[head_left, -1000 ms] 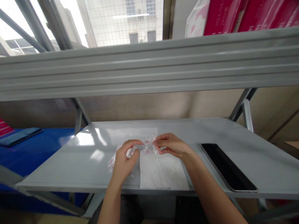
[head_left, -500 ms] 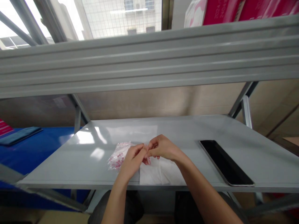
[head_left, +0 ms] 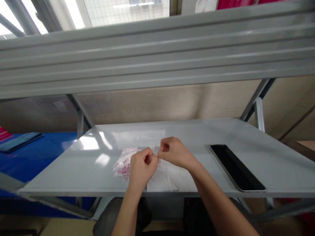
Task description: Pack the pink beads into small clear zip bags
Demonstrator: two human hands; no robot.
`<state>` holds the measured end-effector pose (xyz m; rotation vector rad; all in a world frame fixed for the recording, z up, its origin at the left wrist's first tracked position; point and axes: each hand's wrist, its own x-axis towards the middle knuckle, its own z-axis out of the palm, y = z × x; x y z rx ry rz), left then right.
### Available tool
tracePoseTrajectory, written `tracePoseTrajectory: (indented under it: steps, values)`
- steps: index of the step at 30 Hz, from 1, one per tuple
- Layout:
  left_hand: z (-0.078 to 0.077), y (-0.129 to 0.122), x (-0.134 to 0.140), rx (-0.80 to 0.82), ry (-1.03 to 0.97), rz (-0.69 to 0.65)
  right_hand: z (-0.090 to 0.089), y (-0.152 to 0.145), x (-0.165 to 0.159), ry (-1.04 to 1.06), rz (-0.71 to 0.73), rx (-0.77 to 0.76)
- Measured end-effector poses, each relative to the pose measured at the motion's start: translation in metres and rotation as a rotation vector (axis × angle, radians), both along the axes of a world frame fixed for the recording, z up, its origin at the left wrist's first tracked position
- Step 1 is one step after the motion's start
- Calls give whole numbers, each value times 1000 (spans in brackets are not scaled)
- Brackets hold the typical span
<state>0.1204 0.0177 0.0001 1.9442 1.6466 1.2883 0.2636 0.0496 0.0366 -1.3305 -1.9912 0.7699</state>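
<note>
Pinching seems to be the step in hand: a small clear bag (head_left: 155, 149) shows just beyond the knuckles, most of it hidden, above the far edge of a white sheet (head_left: 169, 180). The left hand (head_left: 144, 164) and the right hand (head_left: 175, 152) meet over it, fingers curled and thumbs pressed in — both look to be grasping the bag, though the exact hold on the film cannot be told. The next move, I judge, calls for light, even fingertips, since film this thin would crease or slip easily. What shows of the bag is glossy and crinkled; the sheet is matt, soft-looking and loosely wrinkled, lying flat at the near edge of the table (head_left: 197, 137). Just beside the left hand lies a heap of bags (head_left: 122, 165), shiny and see-through, flecked with pink. Well to the right rests a tablet (head_left: 237, 168), a slim slab with rounded corners, a black glassy face and a pale rim. The table itself is smooth grey and throws back bright patches of light; above runs a ribbed grey beam (head_left: 157, 59), and off to the left is a glossy blue surface (head_left: 14, 167)
</note>
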Motion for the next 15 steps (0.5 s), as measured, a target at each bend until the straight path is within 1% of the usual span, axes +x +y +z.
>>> tracePoseTrajectory:
  steps: [2, 3, 5, 7, 10, 12, 13, 15]
  values:
    - [0, -1, 1, 58, -6, 77, 6, -4, 1, -45, -91, 31]
    - [1, -2, 0, 73, -12, 87, 9, -6, 1, -48, -107, 28]
    - [4, -4, -3, 81, -14, 50, 15, -9, 3, -33, -92, 7]
    - [8, -7, -8, 103, -22, -29, 18, -11, 6, -32, -83, -3]
    - [11, -10, -12, 141, -24, -259, 20, -11, 13, -21, -18, -45]
    - [10, -10, -13, 105, 23, -384, 21, -9, 20, 10, 59, -90]
    - [9, -10, -12, 83, 49, -407, 21, -9, 23, 28, 90, -113]
    - [7, -9, -9, 81, 70, -391, 22, -8, 29, 51, 117, -157]
